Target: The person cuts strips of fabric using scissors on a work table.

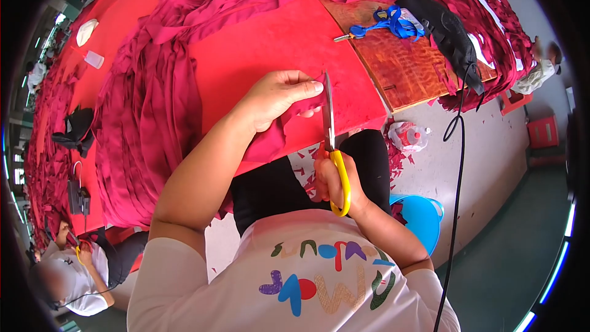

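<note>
My left hand pinches a strip of dark red fabric over the red tabletop; the strip hangs down toward the table's near edge. In my right hand are scissors with yellow handles, blades pointing up and away from me. The blade tips are beside my left fingertips, at the fabric's edge. Whether the blades are slightly parted is hard to tell. Long heaps of the same dark red fabric lie to the left and along the far side.
On the wooden board lie a blue lanyard with keys and a black bag with a hanging cord. A blue basin and a plastic bag are on the floor. Another person holds scissors at lower left.
</note>
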`<state>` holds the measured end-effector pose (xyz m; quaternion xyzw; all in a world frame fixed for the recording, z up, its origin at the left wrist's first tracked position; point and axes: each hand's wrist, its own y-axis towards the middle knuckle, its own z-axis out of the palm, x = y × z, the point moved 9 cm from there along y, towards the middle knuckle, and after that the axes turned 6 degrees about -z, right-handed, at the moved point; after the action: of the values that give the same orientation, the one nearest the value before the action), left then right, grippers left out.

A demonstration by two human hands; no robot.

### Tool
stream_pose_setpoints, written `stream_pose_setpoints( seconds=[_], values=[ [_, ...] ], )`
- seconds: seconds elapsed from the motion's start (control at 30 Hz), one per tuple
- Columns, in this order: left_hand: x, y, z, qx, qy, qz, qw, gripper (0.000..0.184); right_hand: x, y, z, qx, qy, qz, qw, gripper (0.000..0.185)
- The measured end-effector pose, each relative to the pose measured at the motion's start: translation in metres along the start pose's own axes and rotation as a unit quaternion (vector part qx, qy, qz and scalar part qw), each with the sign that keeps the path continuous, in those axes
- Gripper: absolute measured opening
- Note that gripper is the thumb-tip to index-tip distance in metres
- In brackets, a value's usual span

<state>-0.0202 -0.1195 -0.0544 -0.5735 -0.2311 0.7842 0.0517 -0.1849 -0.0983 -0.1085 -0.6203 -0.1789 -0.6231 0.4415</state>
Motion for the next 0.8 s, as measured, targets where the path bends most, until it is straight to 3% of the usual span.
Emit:
stream_pose_setpoints(
  seconds=[0.37,0.8],
  values=[
    [-0.0014,-0.0044,0.0012,-0.024,-0.023,-0.015,0.999,0.019,0.0038,-0.0007,-0.0006,0.003,-0.053,-0.050,0.997,0.032],
    [-0.0007,-0.0015,-0.0023,-0.040,0.006,-0.006,0.999,0.016,-0.0034,-0.0051,0.0019,-0.007,0.014,0.007,1.000,0.026]
  ],
)
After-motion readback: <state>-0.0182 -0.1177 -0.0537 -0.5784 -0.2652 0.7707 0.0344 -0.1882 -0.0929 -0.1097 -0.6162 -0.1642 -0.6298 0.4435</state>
